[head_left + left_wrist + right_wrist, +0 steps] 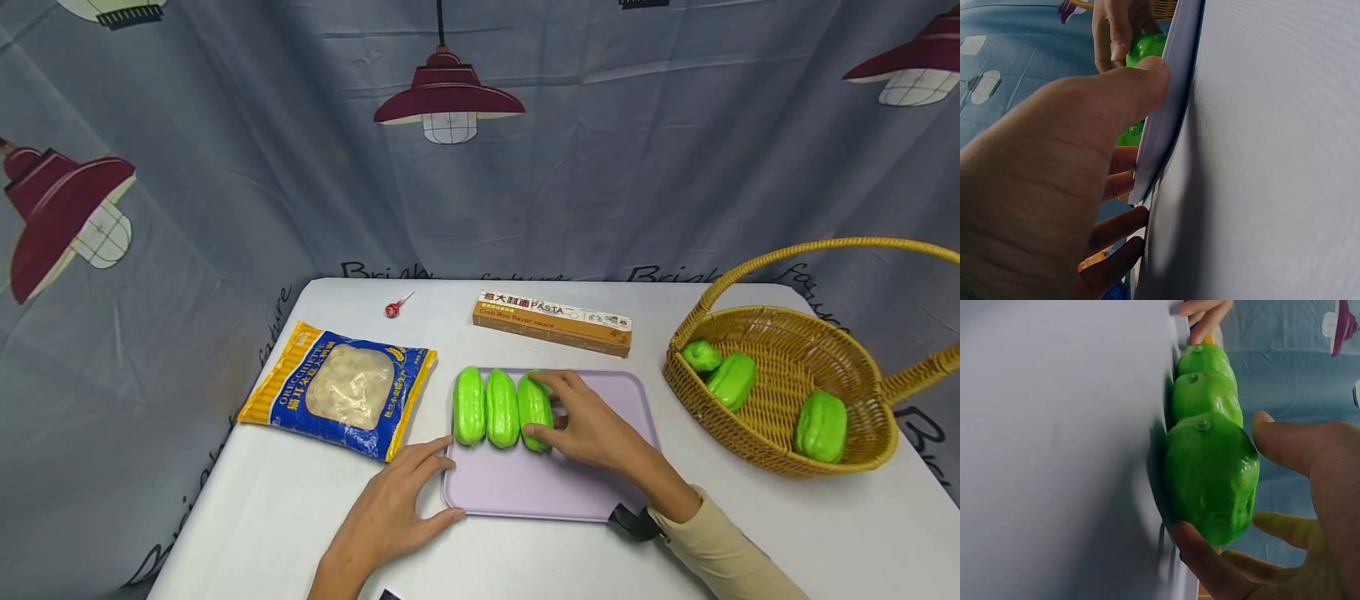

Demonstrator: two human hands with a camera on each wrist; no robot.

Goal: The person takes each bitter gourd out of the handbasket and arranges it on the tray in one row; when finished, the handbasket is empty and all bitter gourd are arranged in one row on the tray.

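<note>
Three plump, ribbed green gourds lie side by side on a lilac tray (525,492): the left gourd (469,406), the middle gourd (502,408) and the right gourd (534,410). My right hand (592,421) holds the right gourd, its thumb and fingers curved round it; in the right wrist view that gourd (1210,481) is nearest, with the other two behind it. At the tray's lower left corner, my left hand (393,504) touches the rim with thumb and fingers spread. The left wrist view shows the left thumb (1141,84) against the tray's edge.
A wicker basket (772,375) with a tall handle stands at the right, holding three more green gourds. A blue and yellow orecchiette bag (348,387) lies left of the tray. Behind are a pasta box (553,323) and a red lollipop (393,309).
</note>
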